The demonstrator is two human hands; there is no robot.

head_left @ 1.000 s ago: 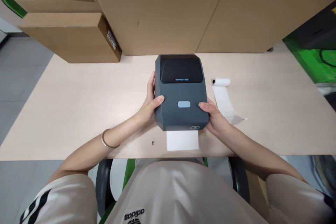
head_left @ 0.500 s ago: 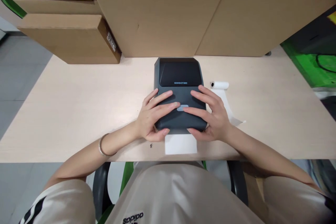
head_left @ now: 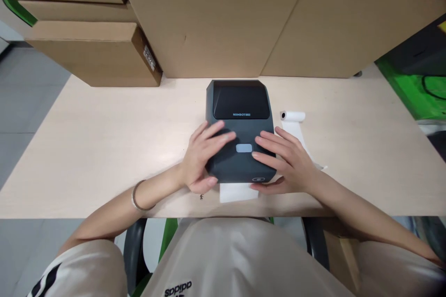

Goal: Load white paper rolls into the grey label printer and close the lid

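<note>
A dark grey label printer [head_left: 240, 132] with a black window at its far end sits on the table in front of me. On its top is a light blue-grey button [head_left: 244, 148]. A white label strip [head_left: 237, 193] sticks out from the printer's near edge. My left hand [head_left: 205, 155] rests on the left side of the printer, fingers spread. At the right side, my right hand [head_left: 287, 162] has its fingers stretched over the top, and its thumb is by the strip's right edge. Neither hand grips anything.
A small white paper roll [head_left: 292, 116] with an unrolled tail lies right of the printer. Large cardboard boxes [head_left: 216, 28] stand along the table's back, with a smaller box [head_left: 97, 58] at the left. A tiny dark bit [head_left: 201, 197] lies near the table's front edge.
Both hands have drawn back from the button, the right one outward and towards me, uncovering the printer's near right corner. The thumbs have moved towards me, and the strip's front edge now looks slanted.
</note>
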